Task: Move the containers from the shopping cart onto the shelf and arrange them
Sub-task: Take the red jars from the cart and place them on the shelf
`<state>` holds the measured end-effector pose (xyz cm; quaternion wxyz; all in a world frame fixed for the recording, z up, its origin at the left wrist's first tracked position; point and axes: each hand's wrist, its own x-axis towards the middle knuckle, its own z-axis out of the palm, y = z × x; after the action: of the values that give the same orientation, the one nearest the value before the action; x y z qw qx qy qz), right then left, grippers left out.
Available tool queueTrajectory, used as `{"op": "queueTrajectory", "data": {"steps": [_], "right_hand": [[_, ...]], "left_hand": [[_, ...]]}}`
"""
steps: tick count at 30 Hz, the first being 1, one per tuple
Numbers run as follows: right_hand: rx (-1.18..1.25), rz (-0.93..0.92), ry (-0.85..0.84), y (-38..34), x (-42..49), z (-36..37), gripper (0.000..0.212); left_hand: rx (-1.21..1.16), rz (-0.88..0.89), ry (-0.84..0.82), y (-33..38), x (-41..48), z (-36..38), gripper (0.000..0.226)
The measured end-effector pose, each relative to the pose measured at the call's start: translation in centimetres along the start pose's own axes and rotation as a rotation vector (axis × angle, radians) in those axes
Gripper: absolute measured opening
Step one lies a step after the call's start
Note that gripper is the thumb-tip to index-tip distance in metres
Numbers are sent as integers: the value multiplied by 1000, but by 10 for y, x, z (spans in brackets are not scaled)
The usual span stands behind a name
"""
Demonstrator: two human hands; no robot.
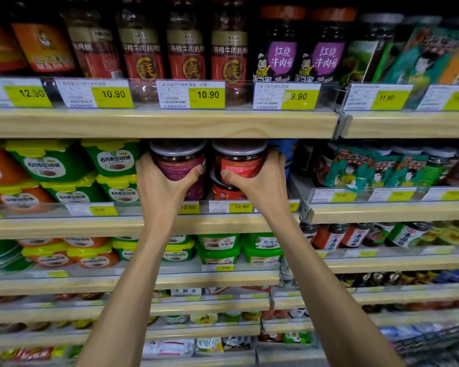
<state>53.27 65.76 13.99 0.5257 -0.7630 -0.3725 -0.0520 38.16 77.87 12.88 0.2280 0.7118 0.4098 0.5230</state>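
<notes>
Head view, I note: left hand point(161, 178) grips purple-label jar point(179, 165), right hand point(260, 178) grips red-label jar point(240, 162) — both on the shelf point(117, 226), side by side.

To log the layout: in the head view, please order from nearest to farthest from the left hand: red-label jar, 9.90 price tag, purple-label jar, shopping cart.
1. purple-label jar, gripped by the left hand
2. red-label jar, just right
3. 9.90 price tag, upper shelf edge, right
4. shopping cart, bottom right
</notes>
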Motion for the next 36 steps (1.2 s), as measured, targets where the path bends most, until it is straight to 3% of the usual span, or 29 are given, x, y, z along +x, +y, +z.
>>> {"op": "queueTrajectory", "data": {"steps": [12, 17, 32, 36], "right_hand": [[-50, 20, -42, -8, -5, 1, 95], [-137, 40, -157, -12, -4, -8, 89], [-737, 41, -379, -38, -60, -35, 75], [-787, 46, -431, -46, -91, -32, 74]], "left_hand": [[4, -10, -26, 1, -3, -3, 92], [17, 2, -76, 0, -6, -10, 86], [458, 201, -535, -38, -38, -96, 78], [533, 230, -654, -48, -47, -117, 75]]}}
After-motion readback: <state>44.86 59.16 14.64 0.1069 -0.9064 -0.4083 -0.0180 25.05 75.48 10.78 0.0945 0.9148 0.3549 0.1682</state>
